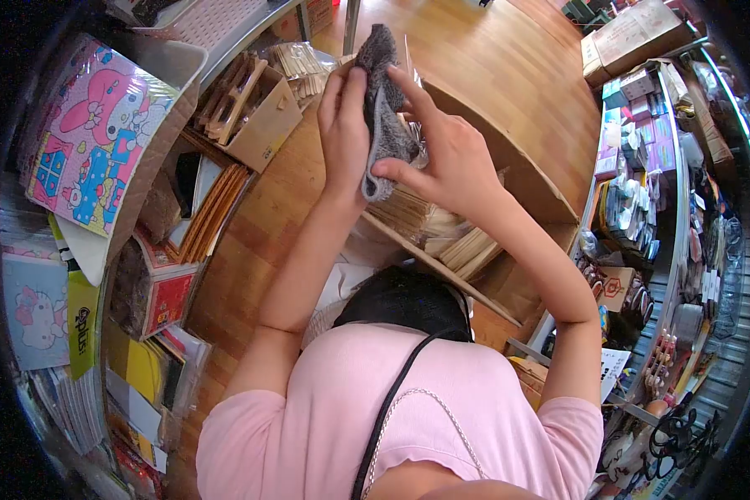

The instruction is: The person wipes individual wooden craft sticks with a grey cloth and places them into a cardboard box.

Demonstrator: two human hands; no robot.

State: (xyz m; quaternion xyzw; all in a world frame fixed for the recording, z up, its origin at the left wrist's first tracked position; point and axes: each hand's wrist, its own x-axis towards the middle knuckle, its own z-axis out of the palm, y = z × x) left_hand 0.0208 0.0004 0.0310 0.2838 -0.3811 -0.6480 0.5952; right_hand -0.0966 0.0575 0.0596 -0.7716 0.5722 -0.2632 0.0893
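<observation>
A folded grey cloth (pixel 385 125) with a fuzzy surface is held up in front of me, above an open cardboard box (pixel 550 208). My left hand (pixel 344 125) grips its left side, fingers pointing up along it. On the other side, my right hand (pixel 452 154) has its thumb pressed on the lower part and its index finger against the upper part; the remaining fingers are partly hidden behind the cloth. Below the hands, bundles of thin wooden sticks (pixel 467 250) in clear plastic lie inside the box. A black mesh bag or cap (pixel 404 304) is close to my body.
Left shelves hold cartoon-covered notebooks (pixel 92 137), brown envelopes (pixel 212 217) and a small carton (pixel 262 121) of wooden items. Along the right runs a metal shelf (pixel 675 250) packed with small goods. A large closed carton (pixel 633 42) stands at the far right.
</observation>
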